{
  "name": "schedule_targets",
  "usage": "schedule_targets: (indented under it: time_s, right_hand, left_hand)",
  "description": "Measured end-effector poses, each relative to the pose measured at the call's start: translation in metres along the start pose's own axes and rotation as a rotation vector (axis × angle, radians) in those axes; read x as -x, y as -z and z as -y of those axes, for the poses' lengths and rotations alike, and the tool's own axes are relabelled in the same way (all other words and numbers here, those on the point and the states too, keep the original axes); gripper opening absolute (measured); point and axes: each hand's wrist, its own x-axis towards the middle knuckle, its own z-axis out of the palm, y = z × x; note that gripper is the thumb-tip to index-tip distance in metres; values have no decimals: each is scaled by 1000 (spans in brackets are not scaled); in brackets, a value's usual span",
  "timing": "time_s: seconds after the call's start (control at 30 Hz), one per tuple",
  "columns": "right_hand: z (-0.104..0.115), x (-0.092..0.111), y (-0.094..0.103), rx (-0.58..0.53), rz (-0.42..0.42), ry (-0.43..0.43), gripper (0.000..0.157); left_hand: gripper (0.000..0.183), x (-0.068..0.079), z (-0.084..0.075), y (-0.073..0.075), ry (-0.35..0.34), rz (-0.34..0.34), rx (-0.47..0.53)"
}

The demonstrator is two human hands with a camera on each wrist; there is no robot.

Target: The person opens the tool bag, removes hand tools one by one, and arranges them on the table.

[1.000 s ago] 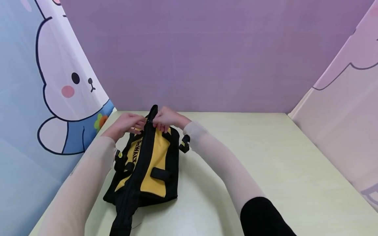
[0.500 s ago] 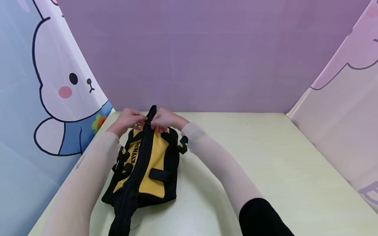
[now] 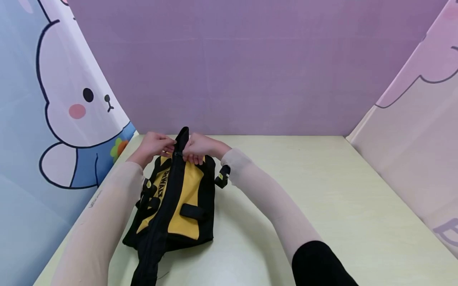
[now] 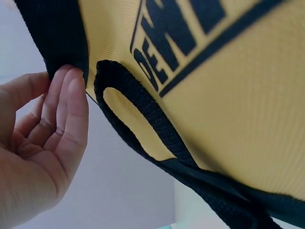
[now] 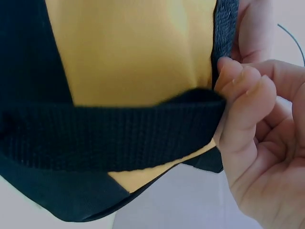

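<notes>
A yellow and black DeWalt tool bag [image 3: 189, 194] stands on the table, its long black top band [image 3: 171, 198] with the zipper running away from me. At the band's far end, my left hand [image 3: 152, 146] pinches the left edge; in the left wrist view, the thumb and fingertips of the left hand [image 4: 52, 129] meet on the black fabric. Opposite it, my right hand [image 3: 200, 147] pinches the zipper area from the right, fingers curled. The right wrist view shows curled fingers [image 5: 250, 102] against the black edge; what the thumb pinches is hidden there.
The pale table [image 3: 304, 190] extends right of the bag. A purple wall [image 3: 229, 67] stands behind it, with a rabbit-print sheet [image 3: 68, 99] on the left and a pink one [image 3: 422, 131] on the right. A black side handle [image 3: 193, 211] sticks out from the bag.
My left hand has risen slightly and closed in on the band's edge. The right fingertips have shifted slightly nearer me along the zipper. The bag stays nearly in place.
</notes>
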Motion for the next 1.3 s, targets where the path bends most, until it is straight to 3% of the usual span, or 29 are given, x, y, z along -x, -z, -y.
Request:
schedule_targets:
  time_s: [0.43,0.63,0.87,1.1,1.17,1.3]
  right_hand:
    - [6,9,-11,48,37,22,29]
    - [6,18,-10,77,14,43,28]
    - [13,28,-14,86,41,74,28]
    - [16,34,-24,91,19,48,26]
    - [16,37,-30,74,36,63,25]
    - [22,46,-43,92,153,118,25]
  left_hand:
    - [35,0,2,4,-3,4,-6]
    - [36,-3,-1,3,-19,16,12]
    - [37,-1,-9,4,-23,11,-21]
    - [34,-1,-7,8,-17,2,8]
    - [31,1,-4,9,-8,-13,31]
    - [30,4,1,13,0,-35,37]
